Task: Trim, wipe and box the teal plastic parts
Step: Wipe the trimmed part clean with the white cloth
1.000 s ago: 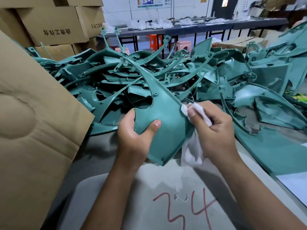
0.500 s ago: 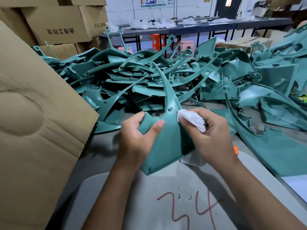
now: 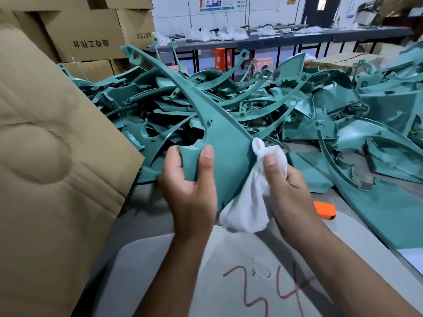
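The left hand (image 3: 191,191) pinched the wide, smooth end of a teal part (image 3: 223,136) between thumb and fingers (image 3: 172,161), holding it steady above the bench (image 3: 146,216), its thin arm pointing away. Just right, the right hand (image 3: 289,193) pinched a soft white cloth (image 3: 249,202) against the part's edge, probably for wiping.

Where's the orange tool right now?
In the head view, the orange tool lies on the table right of the right hand, beside the teal parts.
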Tool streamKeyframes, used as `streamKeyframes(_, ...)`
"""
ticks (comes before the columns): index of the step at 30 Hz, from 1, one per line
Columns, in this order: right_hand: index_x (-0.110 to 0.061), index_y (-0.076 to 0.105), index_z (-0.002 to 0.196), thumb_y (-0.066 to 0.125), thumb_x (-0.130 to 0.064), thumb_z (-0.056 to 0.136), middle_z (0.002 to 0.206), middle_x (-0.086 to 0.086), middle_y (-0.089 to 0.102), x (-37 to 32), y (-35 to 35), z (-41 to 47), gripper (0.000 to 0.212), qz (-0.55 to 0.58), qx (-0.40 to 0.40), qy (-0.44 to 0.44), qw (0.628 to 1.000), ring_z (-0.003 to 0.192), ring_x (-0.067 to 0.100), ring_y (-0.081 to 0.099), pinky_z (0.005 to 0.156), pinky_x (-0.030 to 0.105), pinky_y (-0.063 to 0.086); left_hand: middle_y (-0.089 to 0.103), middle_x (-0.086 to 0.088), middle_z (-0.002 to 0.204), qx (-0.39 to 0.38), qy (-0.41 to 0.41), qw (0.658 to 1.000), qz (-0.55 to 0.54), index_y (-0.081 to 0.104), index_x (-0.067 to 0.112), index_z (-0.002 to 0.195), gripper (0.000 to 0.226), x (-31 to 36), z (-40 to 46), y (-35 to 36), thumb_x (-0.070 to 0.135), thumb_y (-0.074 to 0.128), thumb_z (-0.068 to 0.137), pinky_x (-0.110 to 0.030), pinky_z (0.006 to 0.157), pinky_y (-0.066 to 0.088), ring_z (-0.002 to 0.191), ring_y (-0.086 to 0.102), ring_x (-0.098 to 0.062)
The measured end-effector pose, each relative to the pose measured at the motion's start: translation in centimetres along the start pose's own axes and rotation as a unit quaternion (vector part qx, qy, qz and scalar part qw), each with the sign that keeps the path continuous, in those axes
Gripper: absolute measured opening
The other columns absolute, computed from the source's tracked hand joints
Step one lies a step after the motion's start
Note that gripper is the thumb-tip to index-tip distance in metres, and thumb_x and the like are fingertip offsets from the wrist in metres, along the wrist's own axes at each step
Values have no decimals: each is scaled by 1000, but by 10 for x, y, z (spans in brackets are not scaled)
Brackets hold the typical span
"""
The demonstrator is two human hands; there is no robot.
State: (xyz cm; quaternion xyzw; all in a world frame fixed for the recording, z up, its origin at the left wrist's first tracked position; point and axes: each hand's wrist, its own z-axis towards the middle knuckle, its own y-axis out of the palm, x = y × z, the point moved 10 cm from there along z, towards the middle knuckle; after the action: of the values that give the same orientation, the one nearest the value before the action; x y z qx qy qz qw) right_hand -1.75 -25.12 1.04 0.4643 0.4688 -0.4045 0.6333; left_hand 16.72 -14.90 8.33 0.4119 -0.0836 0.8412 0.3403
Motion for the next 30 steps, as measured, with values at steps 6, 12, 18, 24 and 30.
streamKeyframes(6, 10, 47, 80, 63, -29, 103, 65, 2, 27, 2, 34, -16, 49, -96, -81, -13, 992, 59, 11, 23, 51, 26, 20, 63, 1, 80, 123, -4, 992, -26, 54, 10, 87, 18, 6, -6, -16, 19, 63, 99, -37, 68, 55, 75, 61, -12)
streamKeyframes(12, 3, 45, 73, 69, -29, 100, 67, 3, 29, 17, 66, -37, 49, -218, -243, 16, 945, 62, 16, 24, 57, 32, 17, 61, 2, 76, 199, -25, 980, -16, 53, 10, 85, 22, -3, 9, -40, 23, 65, 98, -30, 61, 51, 68, 57, -8)
streamKeyframes(18, -16, 73, 79, 73, -52, 86, 71, 0, 66, -10, 42, -22, 36, -111, -197, 15, 974, 61, 16, 61, 54, 29, 49, 55, 10, 68, 85, 58, 991, 88, 52, 8, 76, 29, 4, 25, -37, 22, 68, 95, -20, 57, 40, 61, 50, -1)
streamKeyframes(24, -38, 73, 98, 47, -65, 100, 88, -11, 75, -51, -44, -3, 37, 25, 137, -163, 977, 82, 9, 72, 70, 34, 60, 39, 4, 57, -146, 144, 968, 146, 37, 13, 68, 44, 17, 20, 7, 28, 72, 92, -33, 46, 34, 50, 41, -14)
streamKeyframes(30, -33, 75, 91, 53, -69, 94, 80, -9, 74, -39, -27, 2, 42, -48, 58, -113, 991, 73, 6, 69, 63, 23, 54, 37, 4, 57, -266, 155, 934, 183, 38, 20, 71, 41, 13, -14, 54, 37, 71, 88, -34, 50, 35, 53, 37, -17)
